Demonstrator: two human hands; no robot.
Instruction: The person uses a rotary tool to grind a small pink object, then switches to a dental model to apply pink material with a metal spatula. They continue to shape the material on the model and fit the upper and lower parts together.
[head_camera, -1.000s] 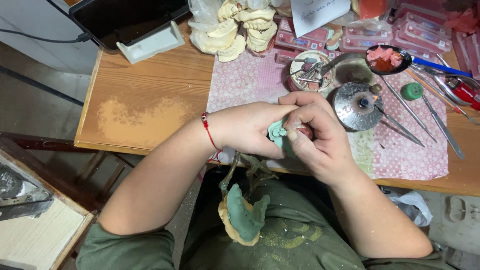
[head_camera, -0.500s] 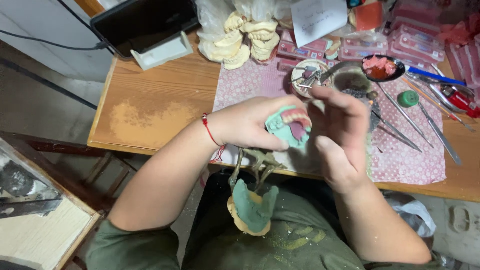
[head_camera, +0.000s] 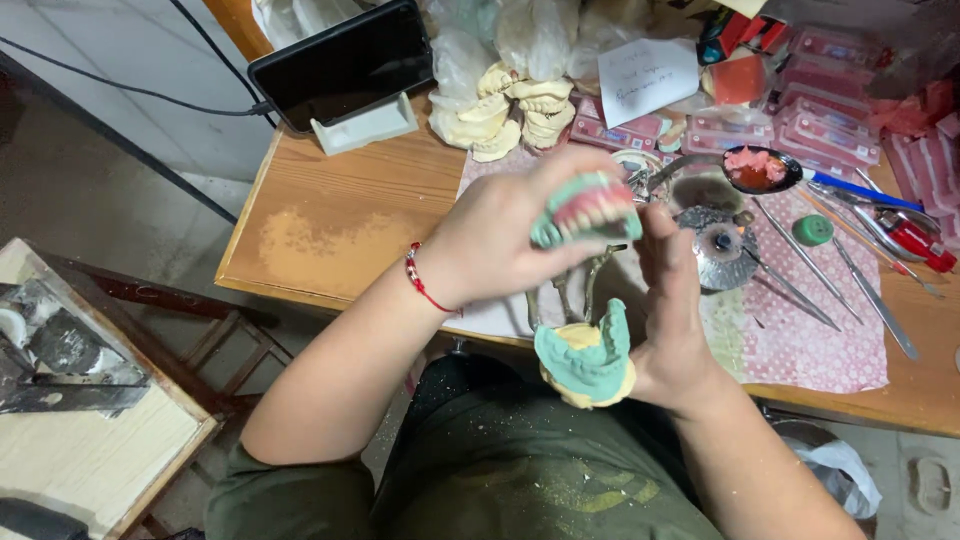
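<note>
My left hand (head_camera: 490, 240) is raised over the table edge, shut on a green dental cast (head_camera: 588, 208) with pink wax gums and a row of teeth. A red cord bracelet circles that wrist. My right hand (head_camera: 672, 300) stands upright beside it, fingertips touching the cast's right end; whether it grips I cannot tell. From the upper cast a metal hinged frame (head_camera: 572, 290) hangs down to a second green and yellow cast (head_camera: 590, 360), which sits over my lap against my right wrist.
Wooden table (head_camera: 340, 220) with a patterned cloth (head_camera: 800, 345). On it are a black tablet on a white stand (head_camera: 345, 65), a pile of plaster casts (head_camera: 510, 110), a spoon of pink wax (head_camera: 760, 170), a round metal dish (head_camera: 722, 250), long metal tools (head_camera: 850, 280) and pink boxes (head_camera: 830, 130). A low bench (head_camera: 90, 440) stands at left.
Both hands have lifted the toothed cast up from the table edge, and it is turned so the teeth now show. My right hand shifted from covering the cast to its right side.
</note>
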